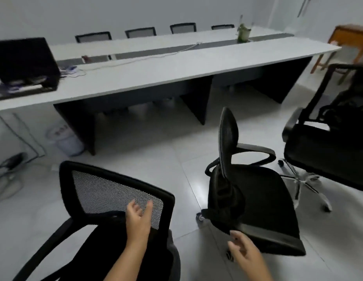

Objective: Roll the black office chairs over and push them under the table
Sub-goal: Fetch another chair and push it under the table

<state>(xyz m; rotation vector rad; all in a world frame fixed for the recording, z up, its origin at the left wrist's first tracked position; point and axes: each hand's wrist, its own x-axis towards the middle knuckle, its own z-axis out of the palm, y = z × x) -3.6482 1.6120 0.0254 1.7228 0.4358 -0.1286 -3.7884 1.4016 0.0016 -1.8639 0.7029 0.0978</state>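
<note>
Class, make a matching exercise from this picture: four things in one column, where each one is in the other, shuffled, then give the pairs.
Things
1. laptop
2. potted plant
3. bin
4. left hand

Places
A. on the floor beside the table leg
B. on the mesh chair back
C. at the left end of the table
D. near the far right end of the table

Pairs: 1-C, 2-D, 3-A, 4-B
</note>
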